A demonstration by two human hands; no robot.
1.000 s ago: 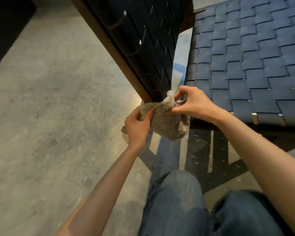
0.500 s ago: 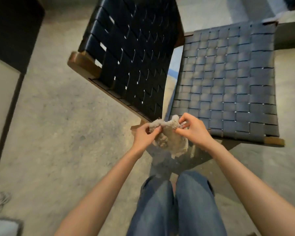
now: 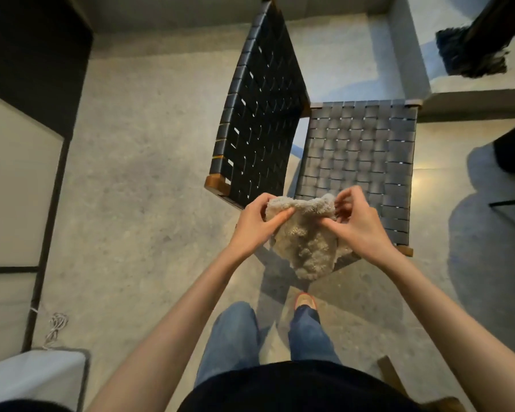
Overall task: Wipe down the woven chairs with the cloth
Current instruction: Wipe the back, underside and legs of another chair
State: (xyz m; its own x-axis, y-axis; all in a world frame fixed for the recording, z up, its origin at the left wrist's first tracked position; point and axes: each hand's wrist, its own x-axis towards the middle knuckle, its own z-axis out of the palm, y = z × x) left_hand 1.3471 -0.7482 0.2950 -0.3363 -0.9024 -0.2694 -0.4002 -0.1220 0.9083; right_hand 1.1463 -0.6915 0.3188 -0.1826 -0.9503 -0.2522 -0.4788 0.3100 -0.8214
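head: both hands pinch cloth (image 3: 305,245) above woven chair (image 3: 357,156).

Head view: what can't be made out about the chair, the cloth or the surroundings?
Head view:
- Near left corner of the chair seat: hidden behind the cloth and right hand.
- Top right, the dark fringed thing: cut off by the edge, unidentifiable.
- Whether the cloth is damp or dry: cannot tell.

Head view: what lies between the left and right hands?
The cloth: its bunched top edge runs from the left hand to the right hand, each pinching one end, in the head view.
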